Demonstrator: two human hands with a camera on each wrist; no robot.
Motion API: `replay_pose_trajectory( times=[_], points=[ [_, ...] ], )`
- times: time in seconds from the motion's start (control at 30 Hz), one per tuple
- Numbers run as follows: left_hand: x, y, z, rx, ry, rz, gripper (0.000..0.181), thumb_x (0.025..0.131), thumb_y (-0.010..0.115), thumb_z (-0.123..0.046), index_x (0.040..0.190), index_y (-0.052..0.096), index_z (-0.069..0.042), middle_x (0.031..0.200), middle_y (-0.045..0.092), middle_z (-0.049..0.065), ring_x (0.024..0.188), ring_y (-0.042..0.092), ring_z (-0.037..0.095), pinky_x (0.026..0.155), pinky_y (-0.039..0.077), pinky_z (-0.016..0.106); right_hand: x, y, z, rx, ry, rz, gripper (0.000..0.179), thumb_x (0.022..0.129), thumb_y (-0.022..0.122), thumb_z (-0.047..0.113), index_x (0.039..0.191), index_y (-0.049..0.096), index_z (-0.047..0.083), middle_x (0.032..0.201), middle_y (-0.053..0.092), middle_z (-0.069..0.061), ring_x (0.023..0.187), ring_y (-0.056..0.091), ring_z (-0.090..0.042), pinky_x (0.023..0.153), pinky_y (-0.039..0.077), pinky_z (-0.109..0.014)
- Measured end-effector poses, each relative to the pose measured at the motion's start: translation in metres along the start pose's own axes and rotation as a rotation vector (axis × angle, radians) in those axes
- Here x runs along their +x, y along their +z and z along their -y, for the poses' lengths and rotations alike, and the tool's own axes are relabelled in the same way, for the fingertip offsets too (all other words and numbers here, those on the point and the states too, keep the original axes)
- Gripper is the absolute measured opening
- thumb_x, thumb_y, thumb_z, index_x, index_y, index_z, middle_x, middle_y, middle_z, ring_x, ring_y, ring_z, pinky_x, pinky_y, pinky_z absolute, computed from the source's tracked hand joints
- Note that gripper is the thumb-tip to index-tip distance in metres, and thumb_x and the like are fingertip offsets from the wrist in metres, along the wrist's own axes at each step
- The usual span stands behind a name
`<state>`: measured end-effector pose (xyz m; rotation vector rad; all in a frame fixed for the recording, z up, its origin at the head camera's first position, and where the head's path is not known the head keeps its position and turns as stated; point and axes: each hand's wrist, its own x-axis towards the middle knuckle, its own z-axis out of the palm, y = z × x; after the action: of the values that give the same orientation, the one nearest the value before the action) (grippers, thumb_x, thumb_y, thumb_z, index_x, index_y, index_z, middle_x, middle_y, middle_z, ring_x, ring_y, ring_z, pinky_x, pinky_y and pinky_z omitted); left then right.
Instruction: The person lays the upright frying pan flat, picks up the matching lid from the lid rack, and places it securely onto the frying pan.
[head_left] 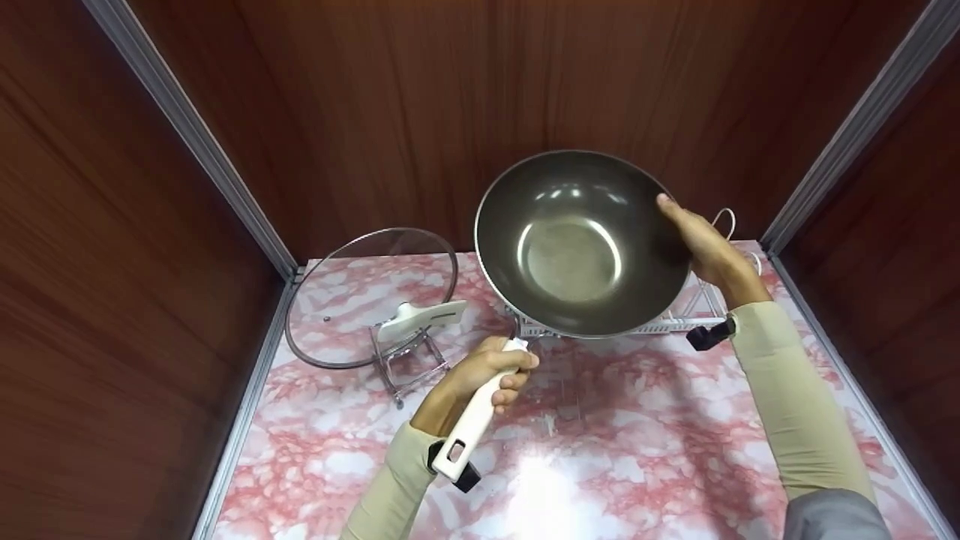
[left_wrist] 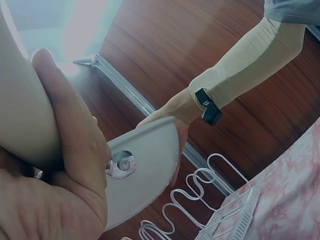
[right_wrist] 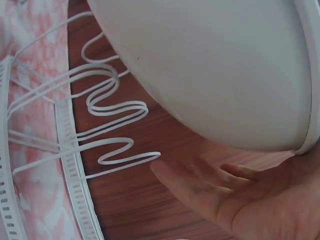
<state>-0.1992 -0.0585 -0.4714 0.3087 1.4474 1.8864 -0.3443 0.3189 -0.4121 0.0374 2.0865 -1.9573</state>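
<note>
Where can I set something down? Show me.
Bare tabletop: in front of the white rack, between left sleeve and right sleeve; front left, between left sleeve and left wall. Crowded: back left, glass lid and metal stand; back right, rack behind pan.

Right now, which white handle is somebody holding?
The pan handle, the long one with a hole in its end: the left hand grips it. No hand touches the lid handle.

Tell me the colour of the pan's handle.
Off-white: the handle shows best in the head view.
</note>
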Motion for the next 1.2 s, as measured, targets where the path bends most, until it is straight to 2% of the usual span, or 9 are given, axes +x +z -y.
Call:
replay_pose_trajectory(
  times=[0.07, 0.2, 0.3, 0.43, 0.53, 0.67, 0.83, 1.03, 1.2],
  points=[
    [0.0, -0.001, 0.0, 0.005, -0.001, 0.001, 0.017, 0.097, 0.061, -0.017, 0.084, 0.051, -0.015, 0.054, 0.037, -0.009, 0.036, 0.042, 0.001, 0.035, 0.04, 0.021, 0.0, -0.001, -0.002, 0.011, -0.002, 0.016, 0.051, 0.106, 0.05, 0.061, 0.137, 0.05, 0.021, 0.121, 0.064, 0.011, 0.114, 0.062, -0.005, 0.099, 0.049, -0.023],
    [0.0, -0.002, 0.001, 0.008, -0.001, 0.009, 0.016, 0.097, 0.061, -0.017, 0.085, 0.051, -0.014, 0.054, 0.037, -0.009, 0.036, 0.041, 0.001, 0.035, 0.04, 0.021, 0.001, -0.001, -0.005, 0.062, 0.021, 0.051, 0.044, 0.108, 0.054, 0.054, 0.133, 0.053, 0.018, 0.115, 0.071, 0.011, 0.108, 0.069, -0.005, 0.095, 0.055, -0.023],
    [0.0, -0.003, 0.001, 0.01, 0.002, 0.019, 0.017, 0.097, 0.062, -0.018, 0.085, 0.05, -0.014, 0.055, 0.037, -0.01, 0.036, 0.041, 0.001, 0.035, 0.04, 0.02, 0.0, -0.001, -0.006, 0.118, 0.032, 0.063, 0.037, 0.108, 0.058, 0.046, 0.129, 0.058, 0.016, 0.109, 0.078, 0.005, 0.102, 0.075, -0.011, 0.09, 0.06, -0.028],
    [-0.002, -0.005, 0.001, 0.012, 0.006, 0.033, 0.019, 0.097, 0.061, -0.02, 0.083, 0.049, -0.015, 0.055, 0.036, -0.01, 0.036, 0.04, 0.0, 0.035, 0.039, 0.02, -0.001, 0.0, -0.007, 0.141, 0.034, 0.067, 0.031, 0.108, 0.062, 0.037, 0.128, 0.057, 0.014, 0.104, 0.08, 0.0, 0.097, 0.078, -0.014, 0.087, 0.062, -0.031],
    [-0.002, -0.006, 0.0, 0.012, 0.008, 0.05, 0.021, 0.098, 0.06, -0.02, 0.082, 0.048, -0.015, 0.054, 0.036, -0.011, 0.036, 0.041, 0.0, 0.035, 0.039, 0.02, -0.002, 0.001, -0.009, 0.116, 0.023, 0.053, 0.031, 0.106, 0.065, 0.027, 0.13, 0.052, 0.012, 0.1, 0.08, 0.001, 0.094, 0.078, -0.014, 0.084, 0.063, -0.031],
    [-0.001, -0.005, 0.001, 0.011, -0.005, 0.058, 0.024, 0.099, 0.059, -0.02, 0.079, 0.046, -0.016, 0.054, 0.036, -0.011, 0.036, 0.041, 0.0, 0.035, 0.039, 0.02, -0.004, 0.001, -0.012, 0.06, -0.001, -0.008, 0.03, 0.103, 0.066, 0.01, 0.129, 0.05, 0.009, 0.096, 0.076, 0.003, 0.088, 0.077, -0.012, 0.08, 0.064, -0.03],
    [0.001, -0.005, 0.002, 0.015, -0.02, 0.061, 0.028, 0.099, 0.059, -0.02, 0.075, 0.044, -0.018, 0.054, 0.036, -0.01, 0.036, 0.041, 0.001, 0.035, 0.04, 0.02, -0.008, 0.0, -0.015, -0.031, -0.026, -0.076, 0.03, 0.098, 0.059, -0.005, 0.124, 0.052, 0.009, 0.094, 0.07, 0.006, 0.085, 0.073, -0.01, 0.077, 0.063, -0.028],
    [0.004, -0.004, 0.0, 0.026, -0.016, 0.071, 0.029, 0.099, 0.06, -0.022, 0.075, 0.045, -0.018, 0.054, 0.037, -0.01, 0.036, 0.042, 0.001, 0.035, 0.039, 0.02, -0.013, -0.002, -0.016, -0.077, -0.053, -0.131, 0.029, 0.093, 0.055, -0.012, 0.115, 0.053, 0.007, 0.09, 0.064, 0.006, 0.08, 0.068, -0.008, 0.071, 0.061, -0.025],
    [0.004, -0.004, 0.0, 0.046, -0.026, 0.056, 0.025, 0.1, 0.06, -0.025, 0.079, 0.049, -0.018, 0.053, 0.04, -0.009, 0.037, 0.043, 0.002, 0.036, 0.039, 0.021, -0.016, -0.003, -0.017, -0.064, -0.049, -0.125, 0.03, 0.093, 0.053, -0.013, 0.116, 0.052, 0.005, 0.089, 0.064, 0.005, 0.079, 0.069, -0.009, 0.07, 0.062, -0.026]
  ],
)
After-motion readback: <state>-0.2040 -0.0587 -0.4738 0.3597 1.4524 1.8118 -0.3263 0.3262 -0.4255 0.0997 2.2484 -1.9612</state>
